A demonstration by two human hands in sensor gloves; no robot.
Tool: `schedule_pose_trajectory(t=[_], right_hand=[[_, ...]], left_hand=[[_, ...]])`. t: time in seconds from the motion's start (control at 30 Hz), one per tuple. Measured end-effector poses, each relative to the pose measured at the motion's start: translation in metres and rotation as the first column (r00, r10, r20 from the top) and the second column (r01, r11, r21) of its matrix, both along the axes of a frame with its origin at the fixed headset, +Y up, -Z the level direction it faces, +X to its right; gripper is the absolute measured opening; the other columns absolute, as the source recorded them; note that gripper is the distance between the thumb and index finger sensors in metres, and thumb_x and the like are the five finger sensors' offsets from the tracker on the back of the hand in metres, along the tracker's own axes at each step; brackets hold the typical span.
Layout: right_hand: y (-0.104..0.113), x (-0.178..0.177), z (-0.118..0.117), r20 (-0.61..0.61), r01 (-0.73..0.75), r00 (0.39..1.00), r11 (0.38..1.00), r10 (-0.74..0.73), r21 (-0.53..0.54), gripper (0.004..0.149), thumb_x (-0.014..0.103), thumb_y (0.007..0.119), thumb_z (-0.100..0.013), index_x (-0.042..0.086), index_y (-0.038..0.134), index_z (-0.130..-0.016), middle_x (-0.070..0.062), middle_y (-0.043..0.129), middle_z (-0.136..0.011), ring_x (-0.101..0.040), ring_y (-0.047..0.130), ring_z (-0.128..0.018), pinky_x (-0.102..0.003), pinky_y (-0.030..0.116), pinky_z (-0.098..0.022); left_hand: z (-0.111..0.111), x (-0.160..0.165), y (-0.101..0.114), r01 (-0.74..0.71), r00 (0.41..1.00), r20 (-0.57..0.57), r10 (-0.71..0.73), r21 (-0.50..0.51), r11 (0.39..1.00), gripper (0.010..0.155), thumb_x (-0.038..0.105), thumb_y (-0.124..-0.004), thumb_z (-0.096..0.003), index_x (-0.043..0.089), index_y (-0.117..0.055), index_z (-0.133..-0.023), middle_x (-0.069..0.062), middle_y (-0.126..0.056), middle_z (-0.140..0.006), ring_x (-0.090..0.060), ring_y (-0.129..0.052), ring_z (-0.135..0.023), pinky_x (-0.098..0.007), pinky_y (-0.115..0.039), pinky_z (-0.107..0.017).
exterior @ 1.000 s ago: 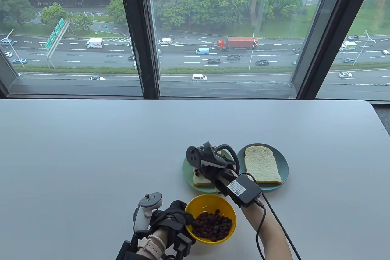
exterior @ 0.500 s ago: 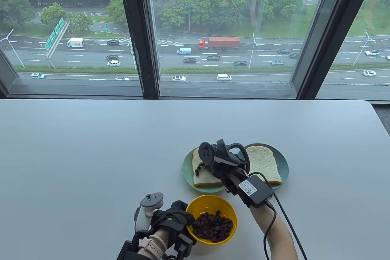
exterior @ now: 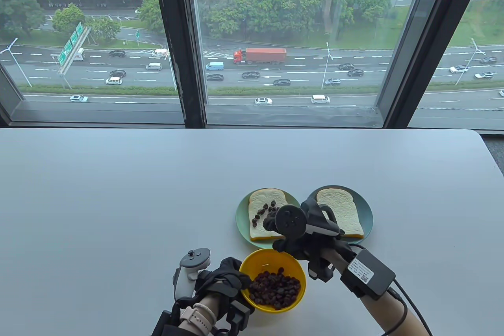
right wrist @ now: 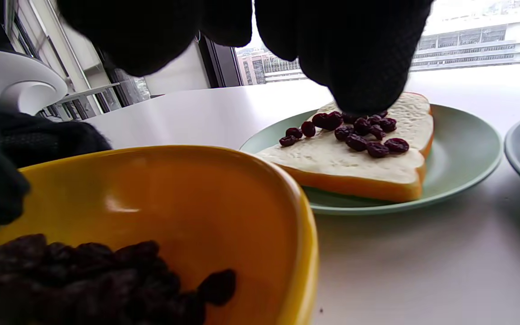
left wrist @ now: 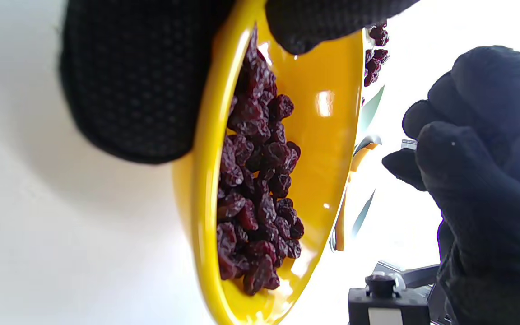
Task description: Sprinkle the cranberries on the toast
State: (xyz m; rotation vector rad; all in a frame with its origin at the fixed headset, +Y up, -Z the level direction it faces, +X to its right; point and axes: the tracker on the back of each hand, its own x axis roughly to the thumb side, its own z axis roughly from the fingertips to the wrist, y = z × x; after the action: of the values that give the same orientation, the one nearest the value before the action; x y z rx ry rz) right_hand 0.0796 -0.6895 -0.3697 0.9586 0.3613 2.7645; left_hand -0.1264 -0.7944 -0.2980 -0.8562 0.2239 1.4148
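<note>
The white table (exterior: 118,194) carries two green plates. The left plate (exterior: 241,219) holds toast (exterior: 262,229) with scattered cranberries (exterior: 264,210); the right plate's slice (exterior: 340,212) is bare. The left hand (exterior: 222,279) grips the yellow bowl (exterior: 252,263) of cranberries by its rim. The right hand (exterior: 293,241) hovers between bowl and toast, fingers curled; whether it holds berries I cannot tell. Reaching in carelessly could knock the bowl or spill berries onto the table.

The right hand (exterior: 305,233) is covering the near right corner of the sprinkled toast (exterior: 264,214). The left hand (exterior: 220,281) is hiding the yellow bowl's (exterior: 293,273) left rim; whether its grip is closing there is unclear.
</note>
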Motion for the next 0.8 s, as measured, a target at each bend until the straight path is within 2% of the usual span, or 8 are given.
schedule_pose_trajectory(t=[0.13,0.3,0.53,0.67,0.7,0.73,0.77,0.8], right_hand=[[-0.006,-0.011,0.027,-0.138,-0.105,0.986,0.989,0.090,-0.106,0.073,0.046,0.075,-0.036,0.028,0.043,-0.098,-0.013,0.047,-0.100,-0.033,0.070,-0.088,-0.033,0.083,-0.056],[-0.024,-0.024,0.046,-0.267,-0.325,0.920,0.939,0.286,-0.115,0.083,0.051,0.075,-0.034,0.030,0.029,-0.100,-0.016,0.033,-0.103,-0.038,0.059,-0.092,-0.031,0.076,-0.060],[-0.035,-0.041,0.053,-0.263,-0.404,0.883,0.915,0.388,-0.007,0.081,0.047,0.076,-0.031,0.031,0.035,-0.099,-0.012,0.039,-0.102,-0.034,0.061,-0.090,-0.032,0.080,-0.055],[-0.031,-0.049,0.056,-0.220,-0.342,0.902,0.926,0.371,0.158,0.065,0.041,0.081,-0.028,0.030,0.058,-0.087,-0.006,0.064,-0.091,-0.025,0.083,-0.077,-0.024,0.091,-0.041],[-0.030,-0.050,0.056,-0.226,-0.336,0.902,0.927,0.367,0.165,0.061,0.040,0.083,-0.027,0.031,0.060,-0.084,-0.004,0.067,-0.088,-0.023,0.086,-0.073,-0.021,0.093,-0.038],[-0.028,-0.051,0.056,-0.224,-0.318,0.909,0.932,0.352,0.174,0.052,0.033,0.082,-0.030,0.033,0.064,-0.079,-0.001,0.071,-0.085,-0.021,0.088,-0.069,-0.017,0.094,-0.035],[-0.028,-0.052,0.056,-0.229,-0.316,0.908,0.932,0.352,0.176,0.040,0.025,0.081,-0.036,0.035,0.070,-0.073,0.002,0.075,-0.082,-0.020,0.091,-0.064,-0.016,0.095,-0.033],[-0.028,-0.052,0.056,-0.227,-0.337,0.900,0.924,0.372,0.180,0.037,0.023,0.080,-0.037,0.037,0.071,-0.070,0.004,0.075,-0.081,-0.019,0.091,-0.064,-0.016,0.095,-0.034]], left_hand=[[0.000,0.000,0.001,-0.026,1.000,-0.014,0.026,0.009,1.000,0.055,0.022,-0.073,-0.0467,0.023,-0.039,-0.091,-0.017,-0.062,-0.073,-0.035,-0.078,-0.048,-0.036,-0.098,-0.022],[0.000,0.001,0.005,-0.054,0.998,-0.024,0.055,0.026,0.998,0.056,0.021,-0.073,-0.0465,0.023,-0.040,-0.091,-0.017,-0.061,-0.073,-0.035,-0.077,-0.048,-0.037,-0.098,-0.023],[0.001,0.003,0.006,-0.029,1.000,-0.005,0.029,0.039,0.999,0.057,0.020,-0.074,-0.0457,0.023,-0.040,-0.090,-0.018,-0.060,-0.072,-0.036,-0.076,-0.047,-0.038,-0.098,-0.022],[0.002,0.004,0.005,-0.056,0.998,-0.008,0.056,0.028,0.998,0.057,0.020,-0.074,-0.0457,0.023,-0.039,-0.090,-0.018,-0.060,-0.072,-0.036,-0.076,-0.047,-0.038,-0.098,-0.022],[0.002,0.004,0.005,-0.051,0.999,-0.007,0.051,0.029,0.998,0.057,0.020,-0.074,-0.0457,0.023,-0.039,-0.090,-0.018,-0.060,-0.072,-0.036,-0.076,-0.047,-0.038,-0.098,-0.022],[0.002,0.005,0.005,-0.042,0.999,0.003,0.042,0.035,0.998,0.057,0.020,-0.074,-0.0456,0.023,-0.039,-0.090,-0.018,-0.060,-0.072,-0.036,-0.076,-0.047,-0.038,-0.098,-0.022],[0.003,0.004,0.005,-0.040,0.999,0.008,0.039,0.039,0.998,0.057,0.020,-0.074,-0.0456,0.023,-0.039,-0.090,-0.018,-0.060,-0.072,-0.036,-0.076,-0.046,-0.038,-0.098,-0.021],[0.002,0.004,0.005,-0.049,0.999,0.005,0.049,0.039,0.998,0.057,0.020,-0.074,-0.0456,0.023,-0.039,-0.090,-0.018,-0.060,-0.072,-0.036,-0.076,-0.046,-0.038,-0.098,-0.022]])
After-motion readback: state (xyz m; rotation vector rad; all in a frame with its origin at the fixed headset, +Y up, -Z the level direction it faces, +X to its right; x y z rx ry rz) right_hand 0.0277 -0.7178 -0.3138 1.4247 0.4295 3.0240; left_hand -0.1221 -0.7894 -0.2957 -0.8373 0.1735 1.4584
